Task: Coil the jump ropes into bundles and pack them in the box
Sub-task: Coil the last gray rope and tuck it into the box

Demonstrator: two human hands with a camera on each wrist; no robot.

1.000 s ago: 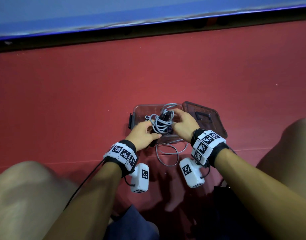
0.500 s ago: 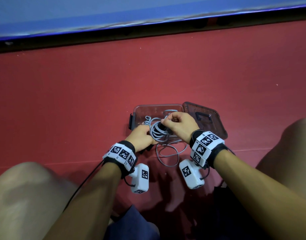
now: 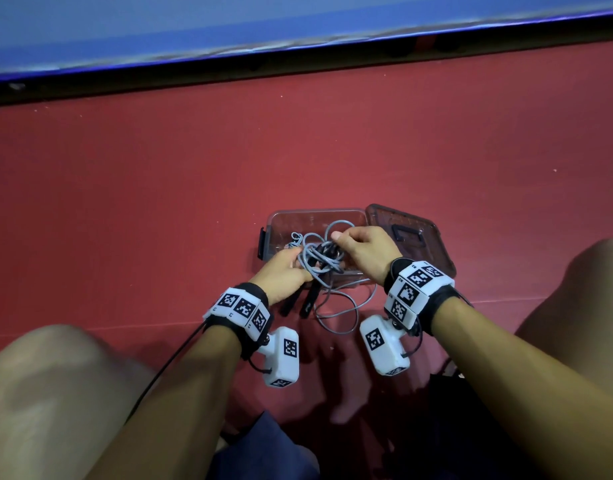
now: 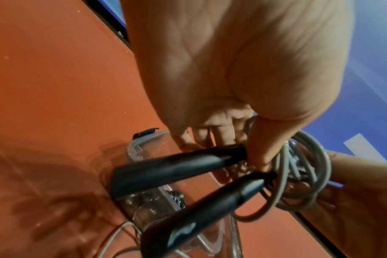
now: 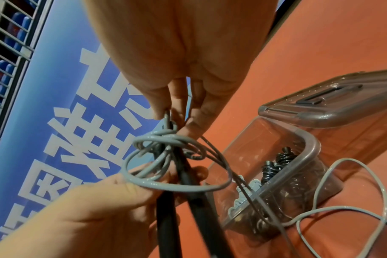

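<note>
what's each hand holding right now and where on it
Left hand grips the jump rope's two black handles near their rope ends. Right hand pinches the grey cord just above the coil.

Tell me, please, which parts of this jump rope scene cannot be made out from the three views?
- Box contents: the right wrist view shows dark coils and grey pieces through the smoky wall, but their number is unclear.
- Black handles: the near ends are blurred in the left wrist view and run off the bottom edge in the right wrist view.
- Left hand fingertips: the grey cord covers them in the head view.
- Cord on the floor: cut off by the right edge.
</note>
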